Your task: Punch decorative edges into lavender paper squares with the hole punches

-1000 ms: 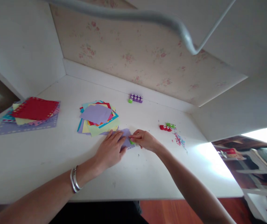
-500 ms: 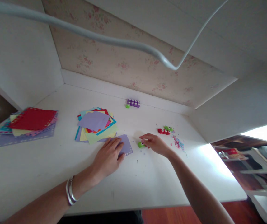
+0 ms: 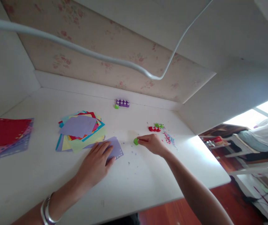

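My left hand (image 3: 97,162) lies with its fingers spread on a purple sheet (image 3: 115,149) whose right edge has small punched holes. To the right of that sheet, my right hand (image 3: 151,143) pinches a small green punch (image 3: 136,141) at the table surface. Little purple paper bits are scattered around the punch. Behind my left hand is a fanned pile of coloured papers (image 3: 77,126) with a purple one on top.
Purple punches (image 3: 123,103) with one green punch stand near the wall. Red punches (image 3: 155,128), green ones and paper confetti (image 3: 169,138) are at the right. Hole-edged sheets (image 3: 6,132) lie far left. A white cable (image 3: 96,55) crosses above.
My right hand has closed its fingers on the green punch, which has turned and shifted away from the purple sheet. The view has swung to the right.
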Available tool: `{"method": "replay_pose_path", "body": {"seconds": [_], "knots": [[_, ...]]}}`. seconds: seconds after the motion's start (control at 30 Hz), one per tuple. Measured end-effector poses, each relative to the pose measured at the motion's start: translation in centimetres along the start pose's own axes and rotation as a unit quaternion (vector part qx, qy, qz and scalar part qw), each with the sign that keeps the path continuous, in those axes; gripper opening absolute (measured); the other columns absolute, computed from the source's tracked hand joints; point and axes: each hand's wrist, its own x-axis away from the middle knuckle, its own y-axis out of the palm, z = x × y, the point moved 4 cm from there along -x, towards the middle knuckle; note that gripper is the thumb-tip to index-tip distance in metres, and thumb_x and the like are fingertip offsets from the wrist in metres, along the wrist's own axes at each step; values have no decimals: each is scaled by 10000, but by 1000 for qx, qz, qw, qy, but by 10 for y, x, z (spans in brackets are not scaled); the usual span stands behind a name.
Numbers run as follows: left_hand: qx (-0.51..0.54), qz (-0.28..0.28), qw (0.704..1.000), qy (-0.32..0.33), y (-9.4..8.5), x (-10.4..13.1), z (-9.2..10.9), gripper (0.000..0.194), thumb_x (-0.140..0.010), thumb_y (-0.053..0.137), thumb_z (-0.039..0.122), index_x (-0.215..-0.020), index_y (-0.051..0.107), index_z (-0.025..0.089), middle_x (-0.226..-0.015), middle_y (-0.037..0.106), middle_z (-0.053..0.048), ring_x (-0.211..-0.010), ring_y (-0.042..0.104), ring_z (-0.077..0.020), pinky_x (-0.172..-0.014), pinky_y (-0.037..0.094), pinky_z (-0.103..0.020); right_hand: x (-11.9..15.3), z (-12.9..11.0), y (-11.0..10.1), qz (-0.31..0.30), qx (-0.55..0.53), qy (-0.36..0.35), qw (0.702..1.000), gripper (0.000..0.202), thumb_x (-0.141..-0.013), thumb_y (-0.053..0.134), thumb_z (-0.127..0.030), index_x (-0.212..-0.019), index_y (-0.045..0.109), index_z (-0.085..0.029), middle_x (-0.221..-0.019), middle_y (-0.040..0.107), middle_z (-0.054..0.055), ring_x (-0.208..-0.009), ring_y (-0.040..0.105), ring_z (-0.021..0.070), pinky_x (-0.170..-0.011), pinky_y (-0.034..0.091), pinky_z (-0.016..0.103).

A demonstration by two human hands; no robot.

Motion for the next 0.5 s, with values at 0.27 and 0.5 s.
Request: {"method": "replay_pose_path", "body": {"seconds": [0.27, 0.5], "knots": [[-1, 6, 1000, -2, -4, -2, 2, 394, -905, 547, 367, -1237, 608, 163, -1351, 569, -133, -1261, 514, -293, -1110, 365, -497, -40, 61, -103, 128, 141, 45, 981, 297, -862, 594, -333, -1078, 750, -202, -895, 772, 57, -777, 707, 218, -695, 515, 306], [-16, 0, 1000, -2, -2, -1, 1, 398, -907, 544, 367, -1240, 612, 161, -1355, 565, -123, -1258, 511, -289, -1108, 372, -486, -76, 91, -111, 50, 307, 8, 950, 224, -830, 592, -240, -941, 786, -253, -1017, 760, 30, -949, 690, 218, -792, 477, 254]]}}
